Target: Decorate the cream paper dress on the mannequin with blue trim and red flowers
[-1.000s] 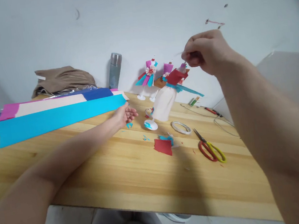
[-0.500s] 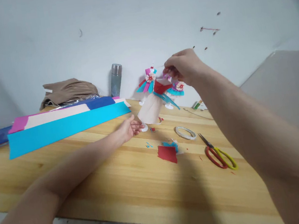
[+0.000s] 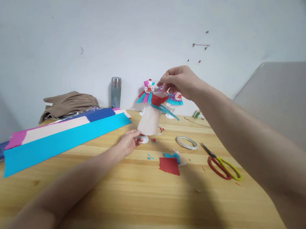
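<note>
A paper dress figure (image 3: 149,120) with a pale skirt, red top and blue sash stands tilted near the middle of the wooden table. My right hand (image 3: 177,83) pinches at its top end; what exactly lies between the fingertips is too small to tell. At the lower left of the skirt, my left hand (image 3: 131,140) has its thumb and fingers closed on the skirt's hem, beside a white round base (image 3: 144,139). Behind the dress are two small decorated paper figures, one at left (image 3: 149,89) and one at right (image 3: 178,97).
Long blue paper (image 3: 69,140) and other coloured sheets lie at left. Behind them are brown cloth (image 3: 69,104) and a flask (image 3: 116,93). A tape roll (image 3: 187,143), scissors (image 3: 223,167), red paper (image 3: 169,165) and scraps lie nearer the front.
My left hand's fingers have closed on the skirt's lower edge, where before they were apart beside it. The whole view has shifted slightly. My right hand stays at the dress top.
</note>
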Motion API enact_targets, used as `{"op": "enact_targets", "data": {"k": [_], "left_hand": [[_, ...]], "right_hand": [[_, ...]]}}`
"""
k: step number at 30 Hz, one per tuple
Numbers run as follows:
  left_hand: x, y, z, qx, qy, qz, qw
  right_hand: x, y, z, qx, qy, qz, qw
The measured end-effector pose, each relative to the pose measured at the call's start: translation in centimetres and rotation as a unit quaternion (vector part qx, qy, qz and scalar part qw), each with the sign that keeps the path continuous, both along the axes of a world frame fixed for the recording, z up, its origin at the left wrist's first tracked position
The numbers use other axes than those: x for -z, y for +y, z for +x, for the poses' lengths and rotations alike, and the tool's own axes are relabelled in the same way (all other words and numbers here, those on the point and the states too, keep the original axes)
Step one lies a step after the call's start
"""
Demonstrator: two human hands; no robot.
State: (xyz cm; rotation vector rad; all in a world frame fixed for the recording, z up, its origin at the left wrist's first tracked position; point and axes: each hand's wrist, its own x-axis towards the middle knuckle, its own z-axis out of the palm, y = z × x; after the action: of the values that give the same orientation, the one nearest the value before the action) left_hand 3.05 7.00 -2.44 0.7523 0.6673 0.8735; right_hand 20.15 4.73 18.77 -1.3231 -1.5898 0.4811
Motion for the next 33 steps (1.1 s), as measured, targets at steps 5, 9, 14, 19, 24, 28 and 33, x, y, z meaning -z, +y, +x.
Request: {"op": "enact_targets", "data": {"k": [5, 9, 14, 19, 24, 28, 33], "left_hand": [[-0.1, 0.0, -0.1, -0.011, -0.012, 0.004, 1.000], [-0.2, 0.0, -0.2, -0.020, -0.023, 0.003, 1.000], [0.1, 0.3, 0.0, -0.019, -0.060, 0.005, 0.998], [0.6, 0.5, -0.1, 0.006, -0.071, 0.011, 0.997], [0.3, 0.1, -0.2, 0.001, -0.074, -0.030, 0.997], [0.3, 0.2, 0.0, 0.006, -0.076, -0.044, 0.996], [0.6, 0.4, 0.1, 0.029, -0.104, -0.052, 0.993]], "right_hand": [[-0.3, -0.4, 0.1, 0.012, 0.032, 0.009, 0.999], [0.1, -2.7, -0.6, 0.047, 0.076, 0.164, 0.982], [5.1, -7.7, -2.5, -0.083, 0.062, 0.130, 0.986], [12.0, -8.0, -3.2, -0.136, 0.051, -0.149, 0.978], [14.8, -5.3, -2.3, -0.076, 0.091, -0.174, 0.978], [15.0, -4.5, -2.1, -0.035, 0.031, -0.146, 0.988], [15.2, -3.6, -2.2, 0.006, -0.077, -0.101, 0.992]]}}
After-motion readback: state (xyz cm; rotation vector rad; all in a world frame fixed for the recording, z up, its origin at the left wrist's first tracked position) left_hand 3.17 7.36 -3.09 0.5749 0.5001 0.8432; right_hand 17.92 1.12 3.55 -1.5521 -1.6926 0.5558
